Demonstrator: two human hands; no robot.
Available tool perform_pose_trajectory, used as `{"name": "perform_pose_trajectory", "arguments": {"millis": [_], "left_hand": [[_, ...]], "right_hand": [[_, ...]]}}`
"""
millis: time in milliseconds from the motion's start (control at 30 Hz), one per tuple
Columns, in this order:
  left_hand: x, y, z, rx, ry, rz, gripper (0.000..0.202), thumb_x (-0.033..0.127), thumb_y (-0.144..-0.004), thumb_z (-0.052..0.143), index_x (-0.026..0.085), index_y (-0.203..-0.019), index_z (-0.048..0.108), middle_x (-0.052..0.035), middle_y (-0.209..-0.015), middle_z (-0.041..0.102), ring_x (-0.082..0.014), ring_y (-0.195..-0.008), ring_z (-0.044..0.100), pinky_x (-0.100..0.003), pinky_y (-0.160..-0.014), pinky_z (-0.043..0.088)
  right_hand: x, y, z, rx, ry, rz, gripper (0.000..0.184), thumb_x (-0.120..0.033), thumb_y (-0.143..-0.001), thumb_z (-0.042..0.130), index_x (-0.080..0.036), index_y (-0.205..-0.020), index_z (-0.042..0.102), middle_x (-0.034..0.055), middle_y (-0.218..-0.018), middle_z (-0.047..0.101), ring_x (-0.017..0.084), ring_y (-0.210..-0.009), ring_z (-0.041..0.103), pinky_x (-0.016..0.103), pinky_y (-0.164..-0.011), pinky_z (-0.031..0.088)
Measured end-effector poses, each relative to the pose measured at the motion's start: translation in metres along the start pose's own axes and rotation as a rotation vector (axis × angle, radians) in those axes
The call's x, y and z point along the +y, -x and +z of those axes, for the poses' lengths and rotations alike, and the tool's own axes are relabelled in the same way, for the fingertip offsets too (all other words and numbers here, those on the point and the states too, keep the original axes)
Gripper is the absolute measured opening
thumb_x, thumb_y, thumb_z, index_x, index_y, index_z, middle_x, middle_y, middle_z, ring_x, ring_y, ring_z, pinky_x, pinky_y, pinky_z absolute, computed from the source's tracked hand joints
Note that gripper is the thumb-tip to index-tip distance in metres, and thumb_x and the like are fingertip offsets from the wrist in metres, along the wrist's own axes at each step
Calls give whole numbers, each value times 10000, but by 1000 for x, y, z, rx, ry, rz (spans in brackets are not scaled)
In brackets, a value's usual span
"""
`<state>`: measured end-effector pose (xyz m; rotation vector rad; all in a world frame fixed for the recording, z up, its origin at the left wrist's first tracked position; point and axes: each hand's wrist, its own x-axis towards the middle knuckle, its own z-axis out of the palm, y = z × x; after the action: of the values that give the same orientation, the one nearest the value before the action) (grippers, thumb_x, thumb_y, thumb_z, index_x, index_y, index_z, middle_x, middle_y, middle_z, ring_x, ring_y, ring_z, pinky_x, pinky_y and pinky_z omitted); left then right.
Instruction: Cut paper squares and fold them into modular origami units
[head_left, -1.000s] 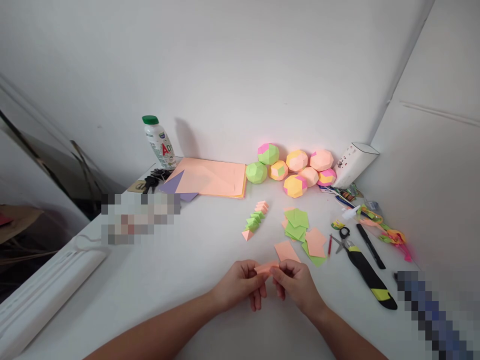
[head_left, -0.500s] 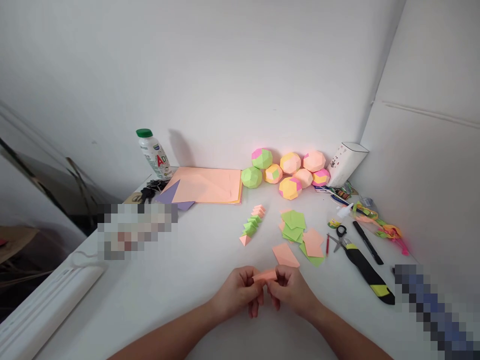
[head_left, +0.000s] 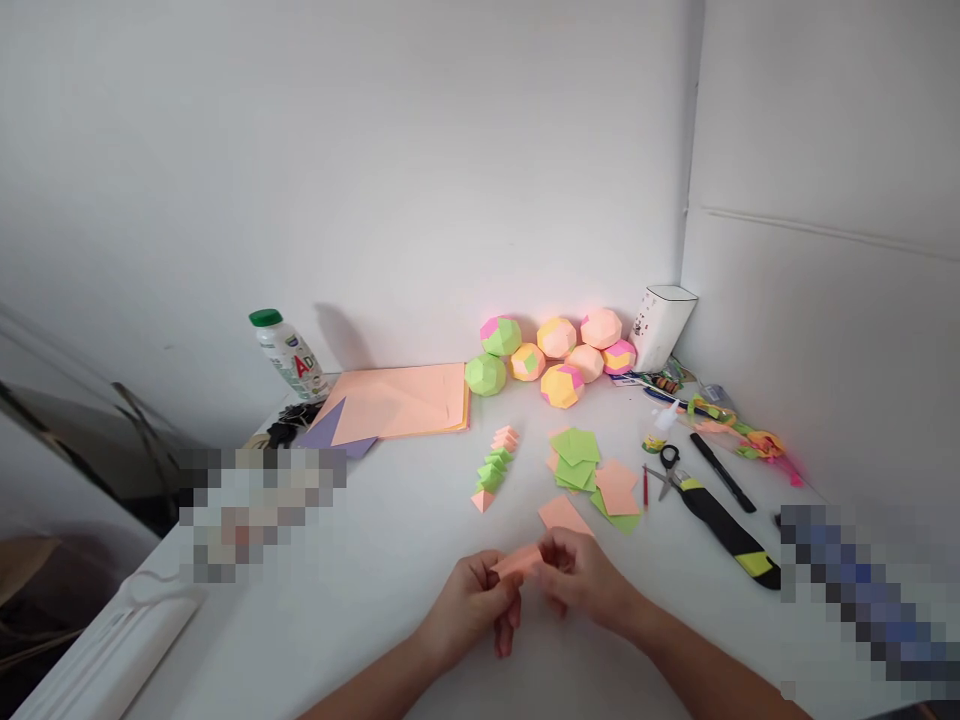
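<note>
A folded strip of peach paper (head_left: 517,563) spans the gap between my two hands, just above the table. My left hand (head_left: 476,605) pinches its left end between thumb and fingers. At the right end, my right hand (head_left: 581,575) has its thumb and fingers closed on the paper. Beyond my right hand lies a flat peach paper piece (head_left: 564,515), partly covered by that hand. Farther off are loose green paper pieces (head_left: 576,460) and peach ones (head_left: 619,488). A slanting row of small folded green and peach pieces (head_left: 495,467) stands to the left of them.
Paper balls (head_left: 561,385) are grouped by the wall. Large peach sheets (head_left: 405,402) and a white bottle (head_left: 289,355) stand at back left. To the right lie scissors (head_left: 665,467), a cutter (head_left: 731,535), a black pen (head_left: 722,473) and a glue bottle (head_left: 660,425).
The view has turned slightly right and tilted up. My hands still hold the peach strip, which now slants more, with its left end lower.
</note>
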<state>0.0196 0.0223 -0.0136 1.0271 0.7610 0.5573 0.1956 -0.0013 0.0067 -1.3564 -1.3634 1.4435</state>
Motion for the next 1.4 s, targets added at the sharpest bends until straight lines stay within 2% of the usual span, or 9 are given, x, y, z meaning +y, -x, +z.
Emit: {"name": "perform_pose_trajectory", "arguments": {"millis": [133, 333, 467, 567, 800, 967, 1033, 1167, 1400], "left_hand": [[-2, 1, 2, -1, -48, -20, 381, 495, -709, 634, 157, -661, 465, 26, -462, 579, -97, -294, 505, -185, -307, 348], [2, 0, 2, 57, 67, 27, 337, 439, -745, 627, 168, -686, 435, 19, -523, 600, -92, -346, 518, -194, -353, 376], [2, -1, 2, 28, 70, 89, 319, 440, -773, 614, 158, -757, 466, -36, -707, 649, -122, -485, 589, -231, -431, 450], [-1, -1, 1, 16, 19, 102, 334, 458, -802, 576, 150, -727, 472, -18, -636, 622, -104, -452, 562, -220, -427, 440], [-5, -2, 0, 29, 35, 89, 338, 449, -779, 611, 152, -706, 468, -6, -602, 618, -88, -408, 529, -206, -402, 417], [-2, -1, -1, 101, 133, 138, 302, 435, -839, 538, 161, -724, 484, 23, -572, 574, -87, -457, 509, -216, -462, 432], [-1, -1, -1, 92, 120, 159, 284, 428, -845, 533, 159, -759, 506, 8, -649, 596, -95, -506, 529, -226, -492, 443], [0, -1, 1, 85, 47, 167, 267, 422, -851, 525, 158, -884, 520, -2, -690, 592, -109, -546, 549, -246, -525, 462], [-6, 2, 3, 85, 34, 307, 418, 354, -817, 599, 265, -1140, 350, -8, -835, 560, -131, -644, 551, -242, -511, 469]], "right_hand": [[3, 2, 11, -37, -11, 32, 170, -206, -775, 523, -174, -632, 438, -62, -476, 492, 68, -405, 460, 173, -403, 350], [-1, -3, -4, 102, -128, 8, 264, -260, -794, 526, -193, -587, 377, -72, -445, 478, 65, -368, 429, 189, -401, 364], [0, -2, 0, 8, -143, -9, 260, -331, -808, 546, -185, -633, 420, -60, -486, 501, 70, -393, 447, 193, -415, 372], [3, -1, 6, -61, -82, -5, 230, -352, -819, 540, -169, -698, 473, -47, -530, 511, 78, -431, 469, 196, -430, 377], [5, -2, 1, 69, 3, -55, 244, -273, -806, 546, -180, -632, 403, -65, -507, 450, 72, -444, 463, 183, -442, 349], [7, -1, 5, -83, 20, 42, 155, -188, -776, 505, -170, -630, 458, -53, -473, 480, 79, -423, 456, 182, -418, 362], [7, 0, 6, -116, 32, 41, 137, -199, -771, 513, -157, -642, 501, -48, -483, 481, 80, -424, 454, 186, -416, 369], [2, 1, 7, -24, 22, -14, 244, -277, -791, 528, -154, -585, 487, -41, -478, 468, 75, -415, 432, 192, -417, 363], [-4, 2, 7, 30, 0, 9, 304, -325, -809, 511, -157, -557, 485, -42, -452, 452, 77, -408, 420, 196, -425, 357]]}}
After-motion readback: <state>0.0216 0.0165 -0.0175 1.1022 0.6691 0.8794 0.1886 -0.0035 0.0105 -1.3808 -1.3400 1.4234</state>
